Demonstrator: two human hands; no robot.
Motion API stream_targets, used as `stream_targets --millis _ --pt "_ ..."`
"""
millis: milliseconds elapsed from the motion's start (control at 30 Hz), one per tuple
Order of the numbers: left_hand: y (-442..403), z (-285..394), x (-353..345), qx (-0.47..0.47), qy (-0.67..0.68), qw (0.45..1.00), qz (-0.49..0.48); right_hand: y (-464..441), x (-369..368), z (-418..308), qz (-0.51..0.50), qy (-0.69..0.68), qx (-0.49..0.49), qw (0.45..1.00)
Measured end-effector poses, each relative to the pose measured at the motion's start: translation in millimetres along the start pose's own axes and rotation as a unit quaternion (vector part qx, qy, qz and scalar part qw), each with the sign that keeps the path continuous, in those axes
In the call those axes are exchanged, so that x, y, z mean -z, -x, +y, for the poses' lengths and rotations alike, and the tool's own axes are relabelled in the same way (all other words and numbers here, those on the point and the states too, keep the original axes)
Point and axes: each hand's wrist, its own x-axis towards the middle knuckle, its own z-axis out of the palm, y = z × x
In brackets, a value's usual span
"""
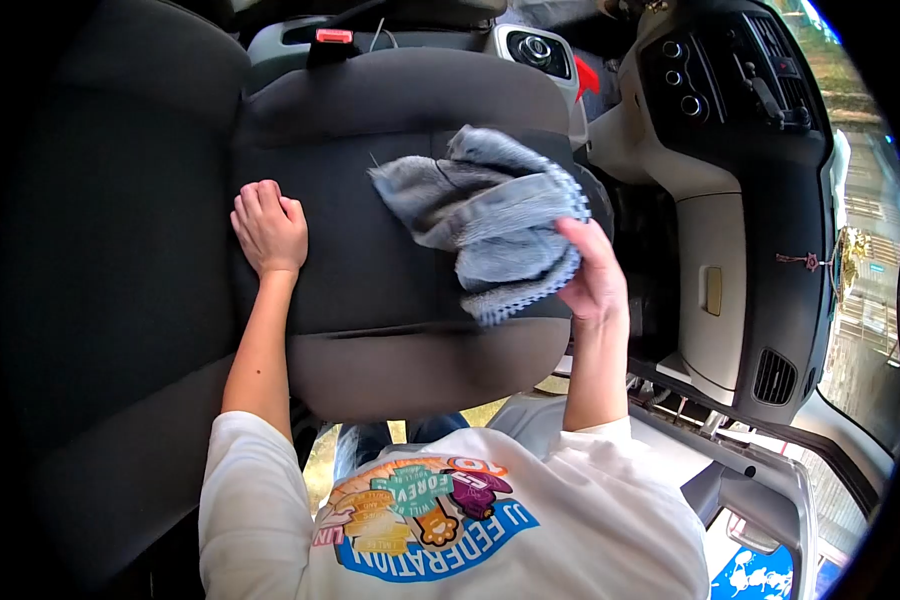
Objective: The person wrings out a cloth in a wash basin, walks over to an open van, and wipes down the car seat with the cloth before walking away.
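Note:
A grey-blue cloth (pixel 500 215) with a checkered edge hangs loosely bunched over the front half of the dark car seat (pixel 340 270). My right hand (pixel 595 270) grips the cloth by its edge, thumb on top; the other fingers are partly hidden behind it. Resting on the seat cushion near the backrest is my left hand (pixel 270 228), closed with its fingers curled under and knuckles up. Whether anything lies under those fingers is hidden.
The seat backrest (pixel 120 230) rises at the left. A red seat-belt buckle (pixel 334 37) and the centre console with a round dial (pixel 533 50) lie beyond the seat. At the right is the dashboard with a glove box (pixel 712 290). The open door (pixel 770 500) is at lower right.

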Motion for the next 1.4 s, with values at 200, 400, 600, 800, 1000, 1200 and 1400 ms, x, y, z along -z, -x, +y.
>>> stream_targets --millis 200,400,600,800,1000,1200,1400 --pt "0 0 0 0.005 0.013 1.0 -0.006 -29 47 -7 0.084 0.083 0.077 0.99" --pt "-1 2 3 0.015 0.014 1.0 -0.015 -47 85 63 0.324 0.504 0.129 0.79" --pt "0 2 2 0.01 0.016 1.0 -0.005 -82 10 71 0.298 0.299 0.193 0.886" --pt "-1 2 4 0.022 0.02 0.999 -0.015 -68 9 -7 0.12 0.006 0.038 0.992" --pt "-2 3 5 0.012 0.022 1.0 -0.01 -106 61 -87 0.055 -0.109 0.136 0.983" --pt "-4 3 4 0.027 0.031 0.999 -0.017 -146 31 -170 0.074 0.395 0.255 0.879" --pt "-2 0 1 0.018 0.03 0.999 -0.021 -302 -11 -42 0.061 0.736 0.25 0.626"
